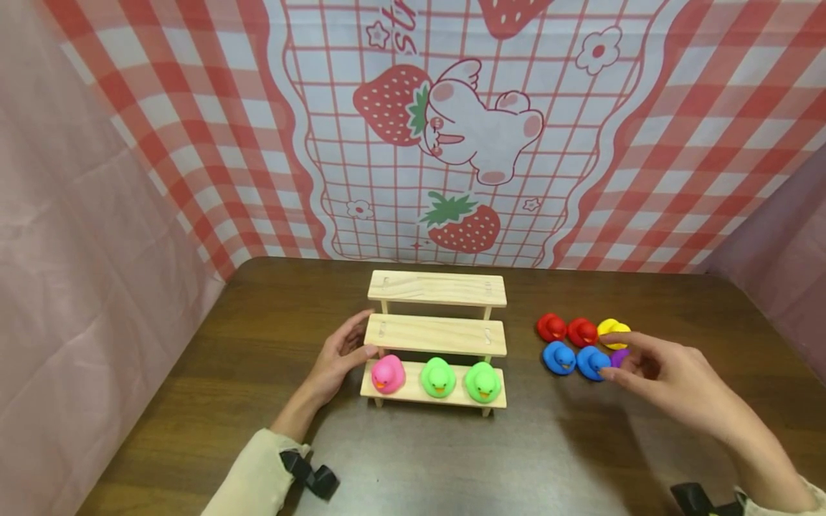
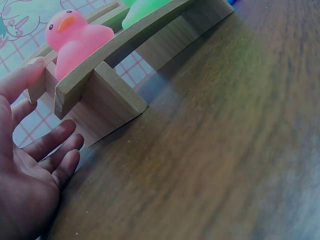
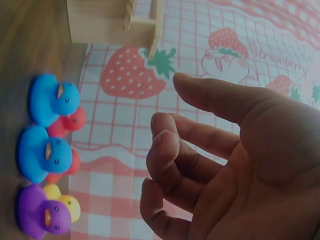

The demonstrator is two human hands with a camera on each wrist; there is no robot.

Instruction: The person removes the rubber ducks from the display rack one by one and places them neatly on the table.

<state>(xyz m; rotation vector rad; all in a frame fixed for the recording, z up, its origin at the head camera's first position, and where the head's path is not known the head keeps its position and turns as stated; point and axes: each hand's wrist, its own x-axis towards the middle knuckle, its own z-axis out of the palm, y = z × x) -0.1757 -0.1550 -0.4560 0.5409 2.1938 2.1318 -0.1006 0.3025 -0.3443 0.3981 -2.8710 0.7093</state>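
Note:
A three-step wooden stand (image 1: 435, 335) carries a pink rubber duck (image 1: 388, 374) and two green rubber ducks (image 1: 438, 378) on its lowest step. My left hand (image 1: 333, 362) is at the stand's left end; its thumb touches the middle step's end in the left wrist view, the other fingers loosely bent. Above a group of ducks hovers my right hand (image 1: 671, 376), thumb and fingers apart, nothing between them. Near its fingertips are two blue rubber ducks (image 1: 558, 357), a yellow rubber duck (image 1: 613, 332) and a partly hidden purple rubber duck (image 3: 44, 212).
Two red rubber ducks (image 1: 583, 332) sit behind the blue ones. Everything stands on a brown wooden table (image 1: 290, 294). A strawberry-print cloth (image 1: 452, 143) hangs at the table's back edge, and pink cloth (image 1: 97, 251) hangs at the left side.

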